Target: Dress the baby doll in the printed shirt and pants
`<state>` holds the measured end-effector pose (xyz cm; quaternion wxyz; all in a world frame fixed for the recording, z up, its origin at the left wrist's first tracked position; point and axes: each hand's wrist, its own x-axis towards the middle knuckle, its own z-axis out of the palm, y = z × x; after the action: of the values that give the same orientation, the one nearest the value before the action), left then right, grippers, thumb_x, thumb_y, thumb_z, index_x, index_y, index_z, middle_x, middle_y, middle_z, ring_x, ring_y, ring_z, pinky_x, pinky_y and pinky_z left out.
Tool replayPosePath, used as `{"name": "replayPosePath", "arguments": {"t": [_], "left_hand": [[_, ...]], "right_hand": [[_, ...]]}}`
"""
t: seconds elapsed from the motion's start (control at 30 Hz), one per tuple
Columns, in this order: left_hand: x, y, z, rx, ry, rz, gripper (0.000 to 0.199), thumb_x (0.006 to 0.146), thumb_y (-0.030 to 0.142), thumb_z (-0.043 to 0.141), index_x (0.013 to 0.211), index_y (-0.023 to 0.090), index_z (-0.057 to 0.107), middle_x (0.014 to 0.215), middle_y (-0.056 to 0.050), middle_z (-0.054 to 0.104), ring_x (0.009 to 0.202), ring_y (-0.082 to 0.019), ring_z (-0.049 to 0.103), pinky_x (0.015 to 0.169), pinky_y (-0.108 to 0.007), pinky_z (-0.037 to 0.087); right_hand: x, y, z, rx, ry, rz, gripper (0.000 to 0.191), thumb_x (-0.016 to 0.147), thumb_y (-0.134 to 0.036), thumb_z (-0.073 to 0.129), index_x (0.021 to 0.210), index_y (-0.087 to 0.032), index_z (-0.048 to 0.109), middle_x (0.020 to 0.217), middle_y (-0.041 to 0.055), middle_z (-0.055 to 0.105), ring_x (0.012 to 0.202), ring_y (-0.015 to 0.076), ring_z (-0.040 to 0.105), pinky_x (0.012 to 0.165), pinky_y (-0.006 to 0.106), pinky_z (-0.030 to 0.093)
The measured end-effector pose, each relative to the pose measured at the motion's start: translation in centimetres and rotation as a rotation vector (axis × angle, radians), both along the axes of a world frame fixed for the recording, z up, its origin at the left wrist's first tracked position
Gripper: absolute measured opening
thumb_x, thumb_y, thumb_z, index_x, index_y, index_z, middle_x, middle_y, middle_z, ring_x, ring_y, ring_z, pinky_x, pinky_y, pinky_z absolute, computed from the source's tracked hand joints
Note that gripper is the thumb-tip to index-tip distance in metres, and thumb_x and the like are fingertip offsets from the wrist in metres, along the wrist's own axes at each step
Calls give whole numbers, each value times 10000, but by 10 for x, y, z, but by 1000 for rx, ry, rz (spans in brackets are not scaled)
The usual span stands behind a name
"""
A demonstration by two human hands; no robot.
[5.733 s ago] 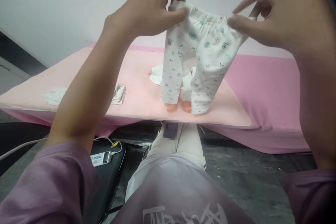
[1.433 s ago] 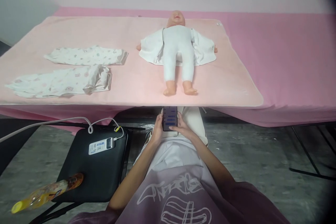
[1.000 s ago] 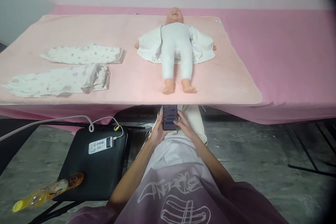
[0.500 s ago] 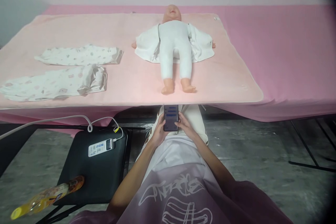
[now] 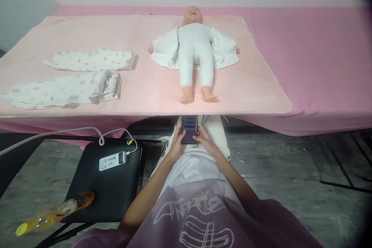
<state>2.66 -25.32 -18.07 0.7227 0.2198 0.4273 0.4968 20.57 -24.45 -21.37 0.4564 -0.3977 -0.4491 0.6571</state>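
Note:
A dark phone (image 5: 189,131) with message bubbles on its screen is held over my lap, just below the table's front edge. My left hand (image 5: 177,143) grips its left side, thumb at the screen's edge. On its right side my right hand (image 5: 204,138) holds it too, thumb over the lower screen. Beyond the phone, a baby doll (image 5: 194,46) lies face up on a light pink mat (image 5: 145,97), its head away from me. It has white leggings, and a white garment (image 5: 165,48) is spread around its arms.
Two folded printed garments (image 5: 93,60) (image 5: 64,91) lie on the mat's left. The pink-covered table (image 5: 314,62) extends right. A black stool (image 5: 113,197) at lower left bears a white power bank (image 5: 112,161) with a cable and a bottle (image 5: 52,215) with a yellow cap.
The view has shifted slightly, so the doll and garments appear a little further right. Both hands still hold the phone in the same place.

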Motion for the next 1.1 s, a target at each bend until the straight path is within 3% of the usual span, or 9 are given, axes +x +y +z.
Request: {"name": "replayPosePath", "arguments": {"t": [0.27, 0.4, 0.5, 0.67, 0.9, 1.1], "left_hand": [[-5, -2, -2, 9, -101, -30, 627, 941, 546, 912, 1499, 338, 714, 1646, -85, 682, 1614, -386, 582, 1354, -597, 474], [-9, -5, -5, 2, -74, -56, 714, 912, 379, 949, 1576, 365, 687, 1653, -85, 681, 1637, -388, 557, 1352, -589, 471], [-9, -5, -6, 7, -103, -54, 678, 940, 416, 918, 1574, 344, 691, 1650, -89, 684, 1648, -382, 543, 1355, -581, 468], [-4, -1, -8, -2, -105, 4, 674, 957, 519, 905, 1555, 294, 691, 1630, -109, 696, 1640, -374, 552, 1356, -555, 466], [-2, 0, -10, 11, -65, 22, 658, 938, 536, 933, 1507, 294, 707, 1581, -106, 729, 1569, -371, 627, 1323, -549, 501], [-5, -3, -10, 11, -24, 1, 705, 917, 392, 959, 1557, 305, 679, 1563, -113, 738, 1542, -369, 650, 1314, -556, 501]], "right_hand": [[-9, 0, -6, 7, -57, -41, 1120, 848, -673, 937, 1760, -290, 411, 1644, 152, 630, 1500, 316, 643, 1292, 517, 551], [-5, 0, -1, 4, -42, -54, 952, 921, -625, 843, 1733, -285, 481, 1658, 130, 640, 1552, 326, 610, 1330, 516, 512], [-3, 0, 3, -15, 16, -47, 811, 969, -551, 758, 1707, -304, 532, 1663, 89, 649, 1566, 312, 602, 1379, 510, 444], [-3, 0, 8, -50, 83, -33, 838, 941, -523, 798, 1713, -321, 542, 1681, 59, 642, 1625, 300, 532, 1390, 447, 407], [-3, -1, 8, -72, 101, -26, 797, 959, -536, 801, 1703, -365, 572, 1646, 36, 670, 1533, 302, 614, 1384, 458, 407], [-2, -1, -2, -85, 133, -29, 800, 962, -558, 808, 1702, -366, 570, 1652, 38, 663, 1562, 303, 597, 1382, 459, 416]]}}
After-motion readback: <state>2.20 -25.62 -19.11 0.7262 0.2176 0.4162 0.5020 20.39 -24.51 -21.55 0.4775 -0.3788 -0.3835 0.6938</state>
